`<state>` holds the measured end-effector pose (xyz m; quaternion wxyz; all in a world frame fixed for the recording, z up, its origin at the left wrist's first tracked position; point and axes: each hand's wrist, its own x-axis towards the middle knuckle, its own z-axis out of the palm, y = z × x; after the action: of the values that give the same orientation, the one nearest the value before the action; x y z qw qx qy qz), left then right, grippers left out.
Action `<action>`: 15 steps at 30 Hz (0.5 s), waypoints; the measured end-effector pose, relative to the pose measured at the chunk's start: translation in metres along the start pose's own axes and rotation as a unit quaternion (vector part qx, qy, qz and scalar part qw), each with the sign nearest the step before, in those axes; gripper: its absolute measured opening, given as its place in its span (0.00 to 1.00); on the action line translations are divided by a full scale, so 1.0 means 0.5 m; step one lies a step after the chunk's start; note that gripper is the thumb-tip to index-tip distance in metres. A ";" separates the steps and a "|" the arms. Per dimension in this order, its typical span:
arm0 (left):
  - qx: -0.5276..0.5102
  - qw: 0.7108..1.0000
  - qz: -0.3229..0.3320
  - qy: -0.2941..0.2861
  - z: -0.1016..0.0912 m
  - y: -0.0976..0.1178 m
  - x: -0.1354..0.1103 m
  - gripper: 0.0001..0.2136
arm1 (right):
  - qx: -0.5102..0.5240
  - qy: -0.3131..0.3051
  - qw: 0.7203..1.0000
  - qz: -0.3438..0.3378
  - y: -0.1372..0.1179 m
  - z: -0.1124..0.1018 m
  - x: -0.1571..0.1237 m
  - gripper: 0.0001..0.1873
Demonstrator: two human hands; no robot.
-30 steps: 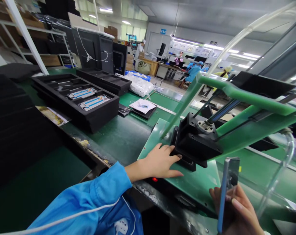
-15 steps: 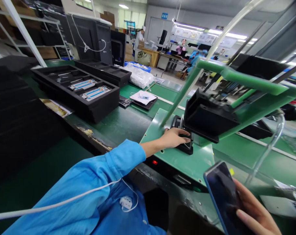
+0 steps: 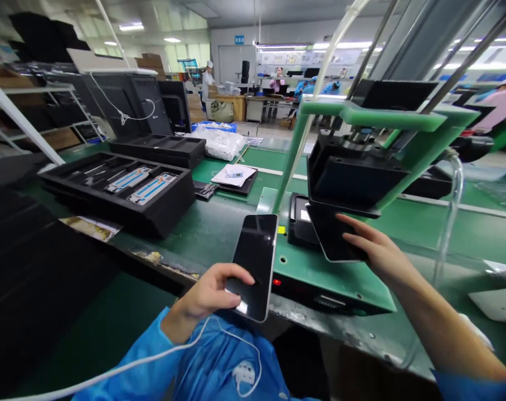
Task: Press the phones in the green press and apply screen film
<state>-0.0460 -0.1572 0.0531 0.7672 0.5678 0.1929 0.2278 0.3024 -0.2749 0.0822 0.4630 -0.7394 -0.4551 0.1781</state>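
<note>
My left hand [image 3: 209, 292] grips the lower end of a smartphone [image 3: 257, 242], dark glass upward with a pale frame, in front of the bench edge. My right hand [image 3: 378, 245] holds a second smartphone [image 3: 330, 231] by its right side, tilted, with the fingers on its dark face. That phone is over the black fixture [image 3: 297, 228] on the green base of a press [image 3: 336, 278], below the raised black press head [image 3: 349, 178]. It hides part of the fixture.
A black foam tray [image 3: 169, 214] with blue-striped parts lies on the left of the bench. Papers [image 3: 234, 174] and a plastic-wrapped bundle [image 3: 219, 142] are behind it. A clear hose [image 3: 456, 195] curves down at the right. A white cable [image 3: 152, 356] crosses my lap.
My left hand has drawn back from the fixture with a smartphone. My right hand has carried its smartphone up from the lower right to the fixture. The view has turned right.
</note>
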 end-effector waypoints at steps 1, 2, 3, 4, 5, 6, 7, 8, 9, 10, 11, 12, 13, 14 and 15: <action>0.050 0.998 0.039 0.016 -0.013 0.000 -0.016 0.17 | -0.019 -0.004 1.000 -0.012 0.000 0.012 0.026 0.30; 0.100 0.991 0.078 0.031 -0.026 0.003 -0.030 0.15 | -0.038 -0.011 0.999 -0.019 -0.002 0.023 0.048 0.28; 0.145 0.982 0.113 0.048 -0.037 0.007 -0.042 0.13 | -0.059 -0.019 0.998 -0.023 -0.003 0.032 0.067 0.27; 0.187 0.970 0.140 0.065 -0.046 0.013 -0.052 0.11 | -0.089 -0.023 0.995 -0.030 -0.006 0.038 0.083 0.25; 0.227 0.957 0.161 0.084 -0.053 0.018 -0.060 0.10 | -0.122 -0.031 0.991 -0.036 -0.009 0.043 0.094 0.23; 0.267 0.941 0.178 0.103 -0.059 0.024 -0.064 0.10 | -0.156 -0.039 0.986 -0.041 -0.012 0.046 0.102 0.22; 0.308 0.924 0.193 0.123 -0.063 0.029 -0.066 0.11 | -0.190 -0.046 0.980 -0.045 -0.016 0.049 0.107 0.22; 0.347 0.903 0.207 0.144 -0.066 0.032 -0.064 0.12 | -0.224 -0.051 0.972 -0.047 -0.021 0.052 0.110 0.22; 0.384 0.882 0.220 0.164 -0.067 0.033 -0.058 0.13 | -0.260 -0.054 0.963 -0.048 -0.026 0.055 0.112 0.22; 0.419 0.859 0.233 0.181 -0.069 0.033 -0.049 0.14 | -0.296 -0.054 0.953 -0.046 -0.031 0.059 0.113 0.23; 0.454 0.835 0.246 0.193 -0.070 0.030 -0.036 0.15 | -0.332 -0.052 0.941 -0.043 -0.037 0.064 0.114 0.24; 0.489 0.809 0.261 0.197 -0.071 0.026 -0.020 0.17 | -0.366 -0.049 0.929 -0.037 -0.043 0.070 0.114 0.24; 0.525 0.781 0.278 0.196 -0.072 0.021 -0.003 0.18 | -0.396 -0.047 0.916 -0.031 -0.049 0.076 0.114 0.25; 0.561 0.750 0.295 0.188 -0.073 0.014 0.016 0.19 | -0.421 -0.048 0.905 -0.027 -0.053 0.080 0.112 0.25; 0.598 0.719 0.309 0.175 -0.075 0.006 0.034 0.20 | -0.441 -0.052 0.896 -0.025 -0.057 0.083 0.108 0.25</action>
<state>-0.0531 -0.1175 0.0446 0.1076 0.8864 0.2339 0.3847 0.2878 -0.2033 0.0937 0.0696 -0.8456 -0.5291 -0.0145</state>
